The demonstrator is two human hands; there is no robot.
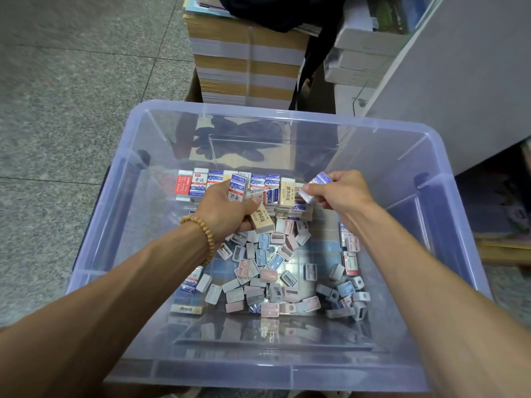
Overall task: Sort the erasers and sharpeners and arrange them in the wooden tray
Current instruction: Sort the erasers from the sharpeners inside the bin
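At frame centre, several boxed erasers, one cream box lettered "ERASER", are gripped in the left hand. A blue-and-white eraser is pinched by the right hand. A standing eraser row and loose pastel sharpeners lie inside the clear plastic bin.

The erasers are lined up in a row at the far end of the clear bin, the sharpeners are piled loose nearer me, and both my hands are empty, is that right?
Not quite. The head view shows neither hand empty: the left hand grips several erasers and the right hand pinches one eraser. The row of erasers and loose sharpeners in the clear bin are as you said.
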